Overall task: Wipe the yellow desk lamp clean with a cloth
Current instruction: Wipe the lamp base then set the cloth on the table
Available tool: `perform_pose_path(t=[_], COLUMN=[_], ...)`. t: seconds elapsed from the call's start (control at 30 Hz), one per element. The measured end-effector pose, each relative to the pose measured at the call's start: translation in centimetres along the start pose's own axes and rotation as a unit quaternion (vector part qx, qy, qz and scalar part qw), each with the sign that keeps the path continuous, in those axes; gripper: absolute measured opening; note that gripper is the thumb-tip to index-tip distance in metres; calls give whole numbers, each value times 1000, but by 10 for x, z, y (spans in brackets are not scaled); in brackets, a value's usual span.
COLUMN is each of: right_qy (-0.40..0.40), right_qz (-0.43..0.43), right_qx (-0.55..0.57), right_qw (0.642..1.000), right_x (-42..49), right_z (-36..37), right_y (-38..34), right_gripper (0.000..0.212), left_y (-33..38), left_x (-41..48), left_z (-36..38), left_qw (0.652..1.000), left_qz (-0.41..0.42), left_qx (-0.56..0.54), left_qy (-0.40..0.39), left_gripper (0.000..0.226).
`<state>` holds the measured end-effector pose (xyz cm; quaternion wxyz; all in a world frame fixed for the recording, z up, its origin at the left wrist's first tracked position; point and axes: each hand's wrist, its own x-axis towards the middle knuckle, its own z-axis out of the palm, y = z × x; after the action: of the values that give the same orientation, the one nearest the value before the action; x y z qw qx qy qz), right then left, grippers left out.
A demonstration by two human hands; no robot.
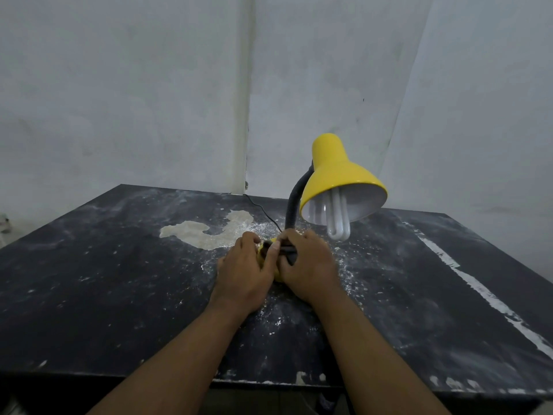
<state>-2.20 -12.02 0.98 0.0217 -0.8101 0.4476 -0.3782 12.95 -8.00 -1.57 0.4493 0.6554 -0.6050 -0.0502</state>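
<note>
1. Yellow desk lamp [341,181], mid-table and a little right of centre: standing upright on its base [261,255], grey gooseneck [294,202] arching up, shade tipped toward the right, white bulb [338,224] poking out below.
2. Down at the foot now: left hand [242,271] clamped on the base, fingers curled round its far-left edge, steadying.
3. Right hand [309,265] bunched round a dark cloth [287,252], pinching it tight against the base, just by the foot of the neck.
4. Reads as the base-wiping step, with shade and neck probably to come.
5. To do it well: keep the left pressing down to stop any skid or tip; work the cloth in small circles round the neck joint, then out to the rim; go easy near the cord [260,208].
6. Underneath: black table [104,280], badly worn, flecked white all over, with a pale bare patch [206,232] just behind the left hand and a white streak [466,283] down the right side.
7. Behind: plain grey-white wall [119,85], corner seam straight ahead, dim flat light.
</note>
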Motion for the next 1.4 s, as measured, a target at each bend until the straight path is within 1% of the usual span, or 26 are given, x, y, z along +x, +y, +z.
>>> perform_pose_path(t=[0.07, 0.1, 0.17, 0.2, 0.3, 0.33, 0.43, 0.47, 0.57, 0.6, 0.63, 0.7, 0.73, 0.83, 0.87, 0.93, 0.97, 1.07, 1.1, 1.17, 1.2, 1.23, 1.3, 1.33, 1.4], right_qy=[13, 32, 73, 80, 57, 55, 85, 89, 54, 51, 60, 84, 89, 81, 85, 103, 104, 69, 62, 84, 87, 74, 30, 23, 49], right_qz=[-19, 4, 75, 84, 16, 13, 76, 74, -18, -31, -20, 39, 49, 2, 3, 51, 60, -25, -22, 59, 82, 65, -9, -29, -5], right_qx=[17, 17, 11, 1, -1, 1, -16, -25, -9, -6, -11, -26, -28, -5, -5, -18, -25, -17, -13, -5, -1, 13, 51, 62, 66], right_qw=[1000, 999, 994, 993, 998, 998, 993, 993, 998, 998, 998, 995, 994, 997, 996, 993, 992, 997, 998, 995, 993, 995, 998, 997, 997], right_x=[-4, -3, 0, 1, -4, -5, -1, -1, -5, -6, -5, 0, 1, -4, -4, -2, 0, -5, -6, -2, -1, -2, -5, -5, 0], right_z=[1, 1, 0, 1, -1, -2, -1, -1, -3, -3, -2, -1, -1, -2, -1, -1, 0, 1, 2, 1, 1, 2, 2, 2, 5], right_y=[1, 3, 11, 13, 7, 5, 11, 14, 7, 6, 7, 14, 16, 14, 15, 18, 18, 11, 10, 16, 19, 20, 16, 15, 20], right_gripper=[19, 17, 14, 12, 12, 12, 6, 6, 14, 15, 15, 12, 11, 16, 15, 9, 9, 11, 12, 12, 13, 15, 20, 22, 25], left_y=[-1, -2, -1, -2, -3, -2, -2, -2, -3, -3, -3, -3, -3, -3, -3, -3, -3, -4, -4, -4, -4, -4, -4, -5, -5], left_x=[0, 0, -1, -1, 0, 0, 0, 0, 0, 0, 1, 0, 0, 0, 0, 0, 0, 1, 1, 1, 1, 1, 1, 1, 1], left_z=[0, 0, 0, 0, 0, 0, 0, 1, 1, 1, 2, 2, 2, 1, 1, 1, 2, 3, 3, 3, 2, 2, 2, 2, 3], left_qw=[1000, 1000, 1000, 1000, 1000, 1000, 1000, 1000, 1000, 1000, 1000, 1000, 1000, 1000, 1000, 1000, 1000, 1000, 1000, 1000, 1000, 1000, 1000, 1000, 1000], left_qz=[-2, -1, 2, 2, 2, 2, -2, -2, 1, 1, 0, -2, -1, 2, 2, 2, 1, 2, 4, 5, 4, 3, 3, 3, 3], left_qx=[1, 2, 2, 4, 9, 10, 8, 9, 11, 11, 10, 7, 6, 7, 8, 10, 10, 5, 3, -1, -2, -1, 2, 3, 1], left_qy=[-1, 0, 1, -2, -6, -7, -8, -7, -5, -3, -3, -2, 0, -2, -3, -3, -3, -2, -2, -2, -2, -2, -3, -4, -3], left_gripper=[45, 46, 49, 50, 53, 54, 49, 48, 49, 50, 50, 49, 49, 51, 51, 49, 48, 49, 49, 49, 48, 48, 47, 47, 49])
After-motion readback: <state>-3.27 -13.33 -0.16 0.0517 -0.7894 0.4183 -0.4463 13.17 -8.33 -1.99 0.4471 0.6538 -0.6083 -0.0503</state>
